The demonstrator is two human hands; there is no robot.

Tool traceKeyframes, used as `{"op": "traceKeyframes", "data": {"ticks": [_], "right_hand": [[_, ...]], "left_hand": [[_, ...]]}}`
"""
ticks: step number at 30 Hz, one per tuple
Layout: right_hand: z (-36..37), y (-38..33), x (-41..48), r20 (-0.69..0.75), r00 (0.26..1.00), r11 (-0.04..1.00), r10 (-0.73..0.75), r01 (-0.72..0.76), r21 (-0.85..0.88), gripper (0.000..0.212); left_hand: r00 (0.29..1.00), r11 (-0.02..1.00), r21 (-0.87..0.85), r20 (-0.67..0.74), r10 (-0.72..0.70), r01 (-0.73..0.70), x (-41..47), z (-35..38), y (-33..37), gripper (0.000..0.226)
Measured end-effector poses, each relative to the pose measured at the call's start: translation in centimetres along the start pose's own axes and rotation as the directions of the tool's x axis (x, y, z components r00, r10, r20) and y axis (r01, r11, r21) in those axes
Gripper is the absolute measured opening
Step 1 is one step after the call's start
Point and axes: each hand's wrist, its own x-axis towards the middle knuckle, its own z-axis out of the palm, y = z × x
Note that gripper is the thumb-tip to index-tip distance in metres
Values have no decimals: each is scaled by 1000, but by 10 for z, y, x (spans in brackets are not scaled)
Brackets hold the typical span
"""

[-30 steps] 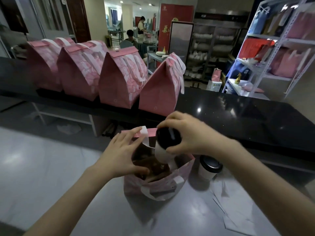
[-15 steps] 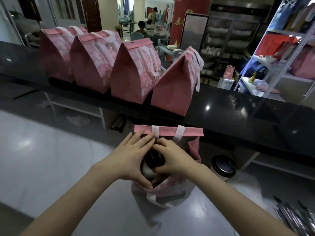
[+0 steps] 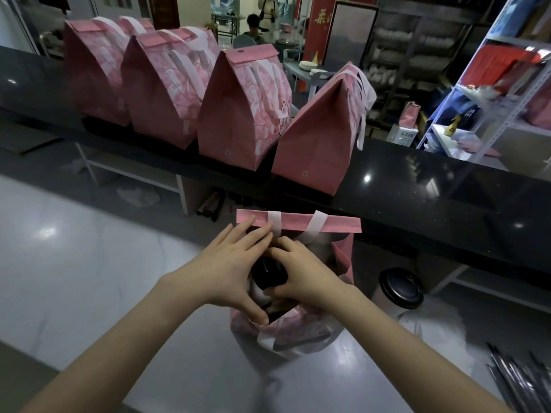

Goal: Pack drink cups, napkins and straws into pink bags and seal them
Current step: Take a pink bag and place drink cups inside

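- The open pink bag stands on the grey worktop, just in front of the raised black counter. Its folded top flap with two white handle straps stands up at the far side.
- A drink cup with a black lid sits down inside the bag's mouth, between both hands.
- The right hand wraps the cup's lid, with index finger and thumb curled round its rim.
- The left hand lies flat and spread at the bag's left side. Its straight fingers touch the flap and its thumb presses the near edge of the bag.
- A second cup with a black lid stands on the worktop just right of the bag, apart from it.
- White napkins lie beside that cup, and straws lie at the lower right.
- A row of four sealed pink bags stands on the black counter behind.
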Motion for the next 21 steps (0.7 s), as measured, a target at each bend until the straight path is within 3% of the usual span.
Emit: {"op": "traceKeyframes", "data": {"ticks": [10,21], "right_hand": [[10,7,-3,31,999,984,-31,36,-172,76],[39,7,0,19,993,979,119,-114,-171,71]], "left_hand": [[1000,999,-37,-3,16,-16,7,-1,-4,136],[998,996,-62,-19,68,-69,12,6,-22,138]]}}
